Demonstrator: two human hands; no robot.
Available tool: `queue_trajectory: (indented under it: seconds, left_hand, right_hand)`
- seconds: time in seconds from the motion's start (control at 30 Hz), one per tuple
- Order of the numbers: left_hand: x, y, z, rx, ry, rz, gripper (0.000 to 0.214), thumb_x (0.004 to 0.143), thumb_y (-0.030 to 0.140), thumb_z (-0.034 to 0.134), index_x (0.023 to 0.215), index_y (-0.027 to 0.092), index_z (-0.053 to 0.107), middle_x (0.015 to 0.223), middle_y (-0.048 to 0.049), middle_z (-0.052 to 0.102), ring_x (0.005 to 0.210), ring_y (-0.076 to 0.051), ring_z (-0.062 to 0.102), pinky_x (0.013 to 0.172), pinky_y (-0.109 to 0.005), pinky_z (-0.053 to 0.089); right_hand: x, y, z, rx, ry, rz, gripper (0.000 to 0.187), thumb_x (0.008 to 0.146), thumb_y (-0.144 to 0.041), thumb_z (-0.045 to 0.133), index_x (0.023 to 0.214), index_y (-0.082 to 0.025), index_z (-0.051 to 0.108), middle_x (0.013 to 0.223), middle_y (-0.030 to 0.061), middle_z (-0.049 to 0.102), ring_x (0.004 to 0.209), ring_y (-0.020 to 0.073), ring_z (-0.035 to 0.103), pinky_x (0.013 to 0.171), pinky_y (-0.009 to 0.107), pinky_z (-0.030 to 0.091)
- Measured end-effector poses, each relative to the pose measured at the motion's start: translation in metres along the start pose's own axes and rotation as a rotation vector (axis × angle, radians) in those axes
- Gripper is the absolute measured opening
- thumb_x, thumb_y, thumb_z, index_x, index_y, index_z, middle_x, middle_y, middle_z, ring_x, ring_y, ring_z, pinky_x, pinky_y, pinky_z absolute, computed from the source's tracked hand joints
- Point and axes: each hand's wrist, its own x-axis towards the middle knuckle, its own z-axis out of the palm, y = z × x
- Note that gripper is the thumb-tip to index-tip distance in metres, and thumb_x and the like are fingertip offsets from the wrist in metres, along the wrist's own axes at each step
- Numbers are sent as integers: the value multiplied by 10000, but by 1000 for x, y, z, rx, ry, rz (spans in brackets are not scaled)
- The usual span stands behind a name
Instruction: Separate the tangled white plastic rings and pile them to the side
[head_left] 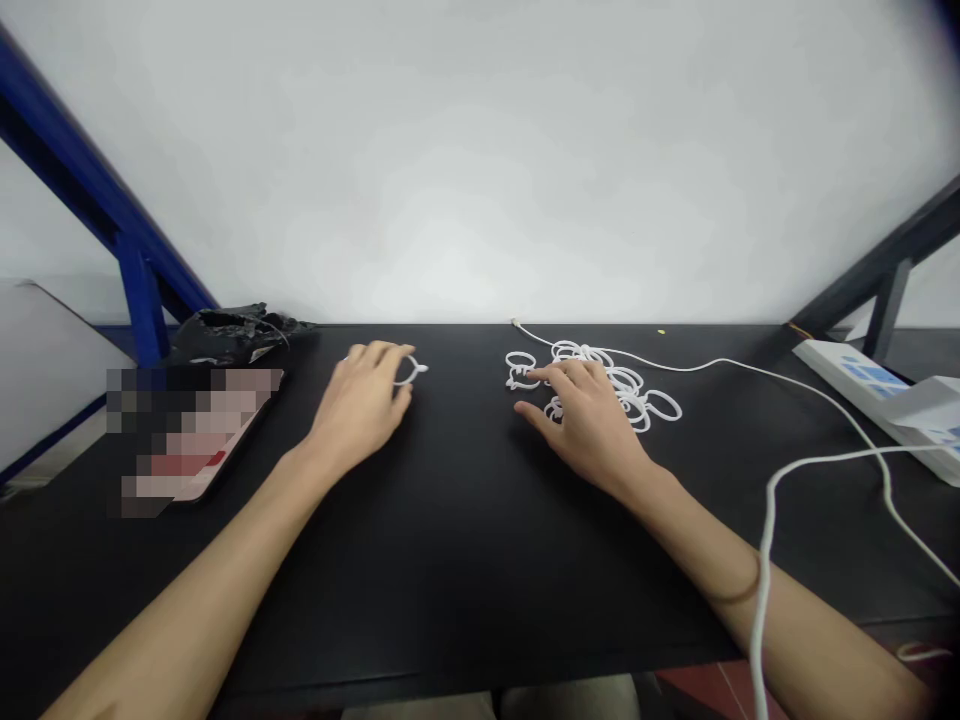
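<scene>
A pile of several thin white plastic rings (630, 385) lies on the black table (465, 540) at centre right. My right hand (585, 420) rests on the pile's left side, fingers spread, with the index fingertip touching a ring (520, 372) at the pile's left end. My left hand (364, 400) lies palm down at centre left. Its curled fingers are closed on one separate white ring (411, 370), which sticks out past the fingertips.
A crumpled black bag (236, 328) lies at the back left, with a blurred flat object (191, 430) in front of it. A white cable (772, 480) runs across the right side. A white power strip (877, 395) sits at the far right. Blue and dark frame posts stand at both sides.
</scene>
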Motion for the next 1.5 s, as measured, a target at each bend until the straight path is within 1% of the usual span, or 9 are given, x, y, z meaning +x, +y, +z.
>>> queue_trajectory:
  seconds: [0.13,0.27,0.43,0.63,0.8,1.13,1.23,1.33,1.5]
  left_hand:
    - [0,-30,4,145,-1,-175,445,879,247,446,1309,156,519,1220,-195,599,1111,-410,514,850,-558,466]
    - [-1,-31,2,115,23,-204,506,866,271,465,1356,145,479,1321,-221,533,1169,-449,460,875,-607,441]
    - [-3,2,-2,-61,18,-13,468,904,289,474,1360,188,469,1328,-143,537,1205,-363,442,992,-576,396]
    - [-11,42,-2,-327,-115,322,365,984,258,442,1339,211,511,1297,-71,587,1172,-235,481,1001,-427,444]
    - [-12,42,-3,-371,-79,382,232,996,302,465,1061,223,674,1089,-47,685,1021,-216,529,877,-392,485]
    - [-12,43,-8,-363,-2,428,184,932,356,589,833,228,676,856,-25,629,832,-184,485,744,-332,460]
    - [-13,46,-10,-385,25,387,157,900,369,635,858,218,637,880,-24,623,839,-185,506,758,-335,469]
    - [-14,47,-10,-405,32,321,306,866,416,670,1077,212,584,1064,-53,628,970,-215,543,837,-370,485]
    - [-14,48,-10,-397,-89,356,383,898,449,615,1197,218,554,1141,-47,646,1036,-222,548,908,-390,473]
  right_hand:
    - [0,11,7,-94,-44,-65,295,901,-308,599,1158,-178,662,1114,146,649,1116,354,476,947,566,433]
    - [2,10,11,-94,-96,-84,191,890,-210,591,1055,-184,684,1048,129,679,1100,355,464,918,569,434]
    - [4,-2,3,98,-145,-93,79,888,-159,594,860,-206,652,867,84,691,934,282,506,834,479,472]
    - [2,-18,-8,421,-203,-142,96,938,-159,547,920,-223,616,902,25,669,859,181,559,797,331,485]
    - [-1,-25,-6,566,-121,-100,109,947,-163,523,934,-224,612,971,37,639,859,155,612,769,305,512]
    - [-9,-35,-9,580,-68,-60,142,889,-241,601,1030,-229,600,890,22,656,779,148,639,732,292,551]
    - [-10,-34,-5,564,-49,-31,96,915,-244,580,1007,-230,605,891,20,678,773,141,653,716,271,544]
    - [-10,-33,-2,553,-52,-51,96,923,-219,570,1010,-226,609,919,15,687,780,127,650,710,247,527]
    - [-10,-33,-3,547,-79,-93,78,944,-207,541,986,-216,607,914,14,687,727,115,620,668,236,498]
